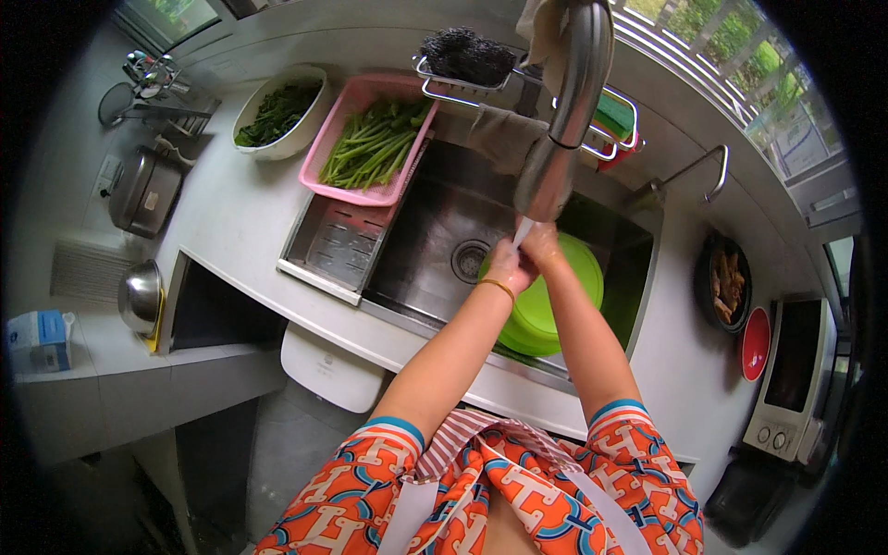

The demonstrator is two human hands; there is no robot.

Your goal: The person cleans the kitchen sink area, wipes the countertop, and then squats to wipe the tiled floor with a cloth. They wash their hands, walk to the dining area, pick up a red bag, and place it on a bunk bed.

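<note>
Both my hands are together under the faucet (544,177), where a stream of water (523,232) runs onto them. My left hand (511,267), with a gold bangle (501,286) at the wrist, touches my right hand (542,243). The faucet head partly covers the right hand, and the fingers of both are mostly hidden. I see no object between them. Below the hands, a bright green round plastic basin (579,277) sits in the stainless steel sink (444,215). The drain (472,258) shows just left of my left hand.
Left of the sink bowl, a pink basket (312,177) holds green stalks beside a white bowl (288,147) of leafy greens. A wire rack (451,97) carries dark scourers behind the sink. To the right are a black pan (704,277), a red bowl (756,343) and a microwave (791,374).
</note>
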